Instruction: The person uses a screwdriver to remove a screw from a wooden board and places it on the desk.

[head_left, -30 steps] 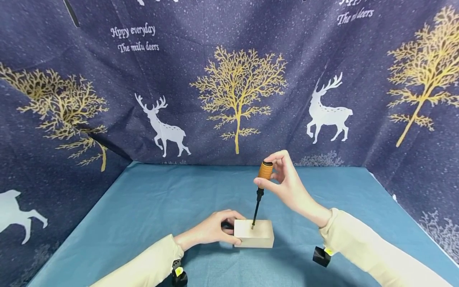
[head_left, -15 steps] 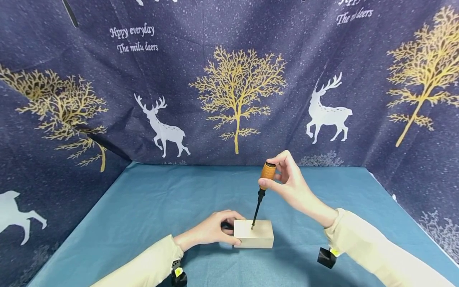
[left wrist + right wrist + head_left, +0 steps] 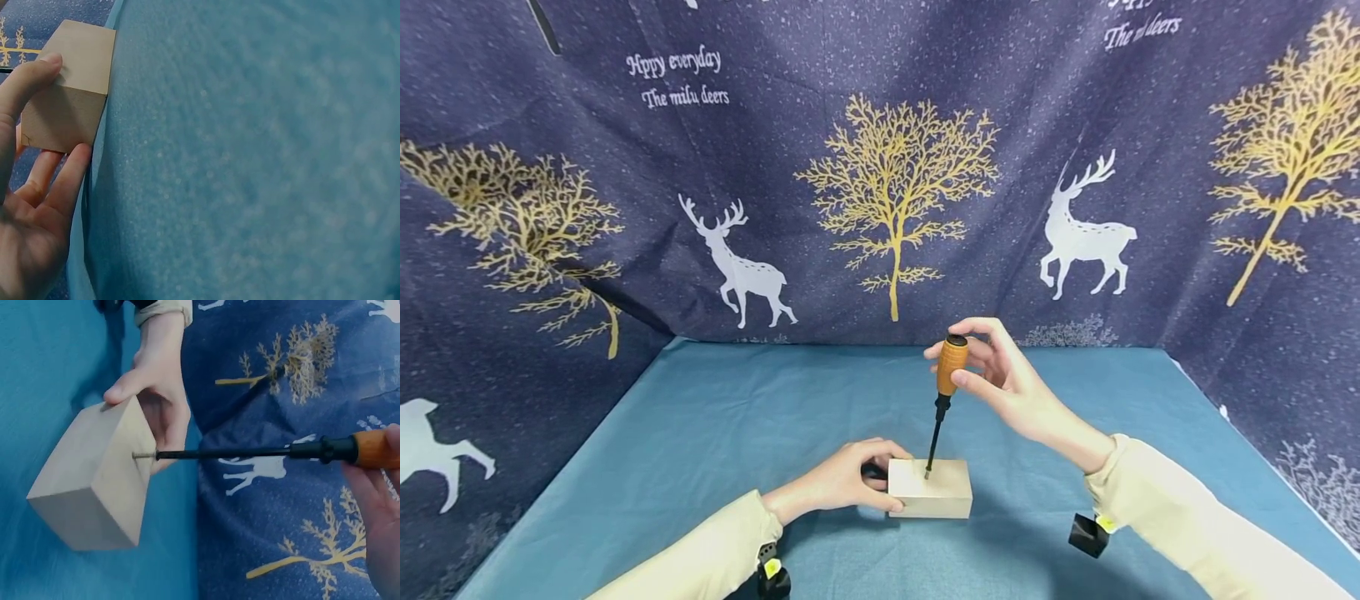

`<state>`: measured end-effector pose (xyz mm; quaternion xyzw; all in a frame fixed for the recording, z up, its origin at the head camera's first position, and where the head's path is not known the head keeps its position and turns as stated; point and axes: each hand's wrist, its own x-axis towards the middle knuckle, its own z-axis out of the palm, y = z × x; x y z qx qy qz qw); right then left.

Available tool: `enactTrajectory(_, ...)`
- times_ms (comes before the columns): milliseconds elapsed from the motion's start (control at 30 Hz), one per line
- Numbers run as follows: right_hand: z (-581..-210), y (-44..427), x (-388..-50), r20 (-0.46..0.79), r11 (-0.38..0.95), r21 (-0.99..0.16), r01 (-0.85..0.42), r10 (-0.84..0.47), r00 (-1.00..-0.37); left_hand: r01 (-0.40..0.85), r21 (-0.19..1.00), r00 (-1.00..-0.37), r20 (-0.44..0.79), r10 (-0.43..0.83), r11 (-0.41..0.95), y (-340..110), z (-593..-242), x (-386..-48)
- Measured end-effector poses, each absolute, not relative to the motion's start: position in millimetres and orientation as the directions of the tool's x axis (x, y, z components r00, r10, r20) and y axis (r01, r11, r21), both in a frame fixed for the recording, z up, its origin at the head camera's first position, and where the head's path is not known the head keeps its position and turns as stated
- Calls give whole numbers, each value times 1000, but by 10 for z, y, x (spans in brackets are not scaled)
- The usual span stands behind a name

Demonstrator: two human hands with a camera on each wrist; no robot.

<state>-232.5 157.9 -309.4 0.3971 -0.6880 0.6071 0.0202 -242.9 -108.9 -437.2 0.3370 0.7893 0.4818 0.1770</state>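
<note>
A pale wooden block (image 3: 929,507) lies on the blue cloth. My left hand (image 3: 846,479) holds its left end, thumb on the near side and fingers on the far side, as the left wrist view confirms. A screw (image 3: 144,455) stands partly sunk in the block's top face. On its head rests the tip of a screwdriver (image 3: 952,367), which leans slightly right. My right hand (image 3: 1015,387) is at the screwdriver's orange handle, with the thumb against the near side, one finger at the black cap and other fingers spread behind it.
Blue cloth (image 3: 760,400) covers the table. Behind it hangs a dark blue curtain (image 3: 820,50) with printed deer and golden trees. A black wrist camera (image 3: 1088,535) hangs below the right sleeve, and another (image 3: 772,579) below the left one.
The right hand's fingers have loosened and spread around the handle, and the thumb has shifted right. The screwdriver handle swung right, then back left. The left hand and block have stayed put.
</note>
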Motion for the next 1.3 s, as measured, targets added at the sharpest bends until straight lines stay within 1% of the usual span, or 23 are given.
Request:
enactTrajectory(67, -3112, 1585, -2336, 508, -73, -825, -561, -531, -678, 358, 880, -711, 40, 702, 312, -1087, -4371, -2431)
enactTrajectory(100, -3121, 1588, -2342, 515, -57, -817, -574, -521, -681, 355, 881, -712, 38, 702, 313, -1086, -4370, -2432)
enactTrajectory(200, -3131, 1595, -2357, 538, 69, -780, -622, -432, -723, 358, 882, -710, 44, 703, 306, -1087, -4371, -2434)
enactTrajectory(300, -3108, 1592, -2364, 549, 196, -757, -623, -326, -770, 346, 889, -712, 40, 701, 300, -1092, -4371, -2426)
enactTrajectory(367, -3096, 1580, -2362, 535, 201, -775, -599, -294, -792, 335, 894, -711, 33, 702, 297, -1104, -4374, -2415)
enactTrajectory(433, -3086, 1565, -2351, 521, 156, -800, -579, -300, -800, 327, 899, -708, 28, 705, 292, -1111, -4375, -2407)
enactTrajectory(600, -3061, 1564, -2309, 534, 77, -800, -594, -359, -766, 351, 895, -699, 54, 713, 276, -1105, -4379, -2419)
enactTrajectory(667, -3048, 1576, -2305, 543, 63, -786, -615, -403, -736, 367, 888, -696, 65, 715, 276, -1102, -4384, -2429)
enactTrajectory(833, -3034, 1616, -2335, 546, -28, -775, -632, -532, -647, 372, 885, -693, 65, 718, 279, -1100, -4397, -2453)
enactTrajectory(900, -3045, 1623, -2340, 541, -50, -781, -623, -553, -634, 367, 886, -693, 56, 718, 285, -1097, -4404, -2459)
enactTrajectory(933, -3052, 1623, -2335, 536, -49, -785, -618, -554, -637, 370, 884, -692, 58, 719, 285, -1095, -4407, -2461)
enactTrajectory(1000, -3070, 1612, -2319, 521, -22, -795, -606, -537, -664, 372, 880, -693, 53, 719, 293, -1087, -4411, -2464)
enactTrajectory(1167, -3060, 1547, -2291, 459, 70, -845, -530, -416, -785, 378, 873, -700, 54, 712, 306, -1081, -4403, -2462)
enactTrajectory(1233, -3043, 1533, -2298, 446, 68, -860, -506, -383, -809, 373, 875, -703, 51, 709, 307, -1086, -4396, -2458)
enactTrajectory(1300, -3031, 1531, -2299, 447, 56, -864, -500, -369, -815, 365, 878, -704, 43, 709, 309, -1093, -4390, -2453)
